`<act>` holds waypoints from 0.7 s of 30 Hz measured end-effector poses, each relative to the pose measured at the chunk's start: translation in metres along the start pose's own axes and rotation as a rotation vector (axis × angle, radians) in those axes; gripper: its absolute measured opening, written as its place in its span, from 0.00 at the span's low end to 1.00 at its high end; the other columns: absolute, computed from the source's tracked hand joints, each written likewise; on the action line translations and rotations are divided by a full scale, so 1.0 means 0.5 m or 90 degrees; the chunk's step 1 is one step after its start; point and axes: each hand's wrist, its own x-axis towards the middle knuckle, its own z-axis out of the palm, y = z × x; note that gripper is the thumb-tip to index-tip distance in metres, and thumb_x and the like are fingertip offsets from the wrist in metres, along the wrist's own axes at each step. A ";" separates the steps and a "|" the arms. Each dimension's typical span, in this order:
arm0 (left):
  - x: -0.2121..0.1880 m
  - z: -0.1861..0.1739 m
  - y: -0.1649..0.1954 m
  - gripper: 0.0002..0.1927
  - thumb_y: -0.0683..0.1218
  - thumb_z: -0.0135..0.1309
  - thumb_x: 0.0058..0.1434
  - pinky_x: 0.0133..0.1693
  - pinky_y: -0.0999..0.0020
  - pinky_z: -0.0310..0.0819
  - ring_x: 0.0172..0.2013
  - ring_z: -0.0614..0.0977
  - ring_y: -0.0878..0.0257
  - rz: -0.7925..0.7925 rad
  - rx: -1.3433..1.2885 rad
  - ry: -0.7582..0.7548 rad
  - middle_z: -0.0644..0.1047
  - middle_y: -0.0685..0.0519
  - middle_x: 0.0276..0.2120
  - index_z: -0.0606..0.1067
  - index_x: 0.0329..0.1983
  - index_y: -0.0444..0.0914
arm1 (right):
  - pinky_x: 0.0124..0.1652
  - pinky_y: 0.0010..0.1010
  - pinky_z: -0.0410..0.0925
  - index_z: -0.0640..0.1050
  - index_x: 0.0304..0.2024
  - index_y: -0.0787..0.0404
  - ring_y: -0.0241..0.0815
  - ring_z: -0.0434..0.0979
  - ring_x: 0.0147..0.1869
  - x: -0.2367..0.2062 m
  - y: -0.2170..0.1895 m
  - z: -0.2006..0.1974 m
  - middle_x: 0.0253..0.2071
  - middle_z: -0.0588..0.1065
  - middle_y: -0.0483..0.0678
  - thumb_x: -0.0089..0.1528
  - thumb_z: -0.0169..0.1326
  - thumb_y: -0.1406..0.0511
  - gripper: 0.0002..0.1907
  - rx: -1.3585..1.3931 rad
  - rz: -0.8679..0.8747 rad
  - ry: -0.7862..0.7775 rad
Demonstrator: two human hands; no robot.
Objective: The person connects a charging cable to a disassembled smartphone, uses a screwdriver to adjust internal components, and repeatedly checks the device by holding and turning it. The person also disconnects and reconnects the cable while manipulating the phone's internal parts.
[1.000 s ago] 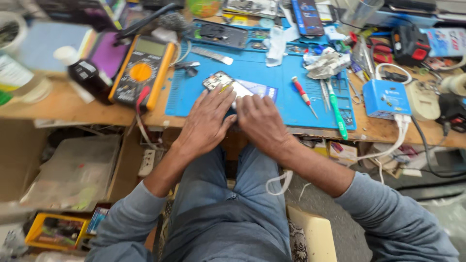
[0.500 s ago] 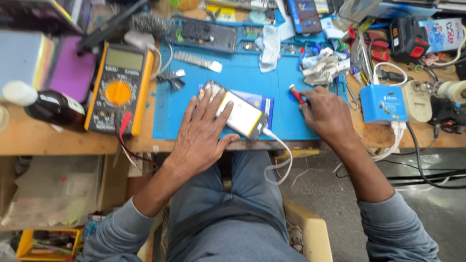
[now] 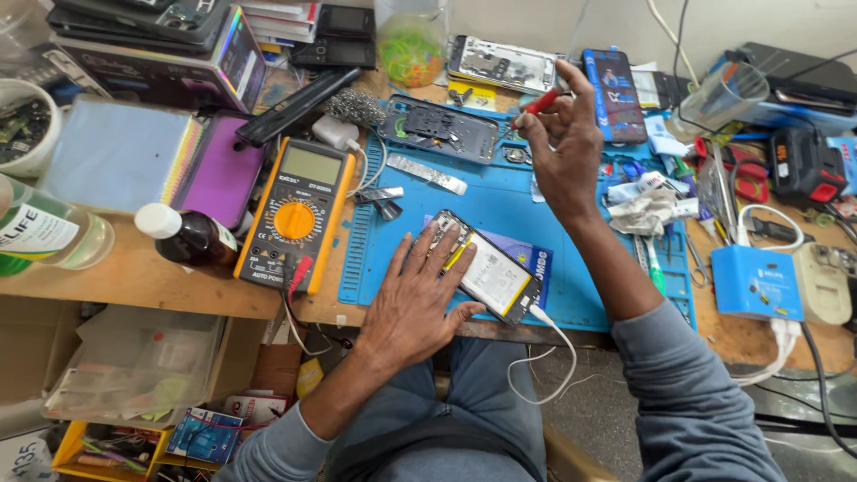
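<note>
The left hand [image 3: 412,299] lies flat, fingers spread and released, pressing down on the near end of an opened phone [image 3: 486,268] whose back is off, so that the pale battery and a yellow strip show. The fingertips rest on the phone's left edge and upper corner; nothing is gripped. The phone lies at a slant on a blue work mat [image 3: 500,201], near the mat's front edge, with a white cable [image 3: 544,344] plugged into its lower right end and hanging off the bench.

The right hand [image 3: 562,147] is raised over the far part of the mat, well apart from the phone. Its fingers are pinched around a red-handled screwdriver [image 3: 540,103], held near the tip end, the thumb and forefinger closed on it.

Just beyond that hand, a removed dark back cover [image 3: 437,129] lies on the mat's upper edge, and a second stripped phone frame [image 3: 500,62] lies behind it. To the left of the mat stands a yellow multimeter [image 3: 295,214], with a dark brown bottle [image 3: 187,236] on its side beside it and a purple case [image 3: 219,170] further left. To the right, a crumpled cloth [image 3: 643,210] sits on the mat, and a small blue box [image 3: 757,284] rests on the wooden bench [image 3: 134,281] near the edge.
</note>
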 end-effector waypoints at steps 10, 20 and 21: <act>0.055 -0.024 -0.085 0.39 0.68 0.44 0.67 0.71 0.44 0.42 0.74 0.53 0.43 -0.001 -0.034 0.023 0.58 0.41 0.73 0.64 0.72 0.38 | 0.54 0.31 0.78 0.55 0.75 0.56 0.42 0.85 0.55 0.105 0.089 0.083 0.50 0.79 0.53 0.75 0.54 0.76 0.32 -0.086 -0.026 0.032; 0.063 -0.033 -0.094 0.41 0.68 0.43 0.67 0.71 0.42 0.42 0.74 0.53 0.43 -0.006 -0.043 0.027 0.58 0.41 0.73 0.61 0.74 0.38 | 0.51 0.31 0.79 0.56 0.74 0.55 0.41 0.85 0.53 0.114 0.105 0.095 0.47 0.79 0.52 0.74 0.55 0.76 0.33 -0.165 -0.033 0.036; 0.064 -0.034 -0.093 0.41 0.69 0.42 0.67 0.71 0.42 0.42 0.74 0.53 0.43 -0.006 -0.043 0.028 0.58 0.41 0.73 0.61 0.74 0.38 | 0.51 0.31 0.77 0.56 0.74 0.55 0.41 0.85 0.53 0.115 0.106 0.094 0.48 0.79 0.52 0.74 0.55 0.76 0.33 -0.165 -0.039 0.036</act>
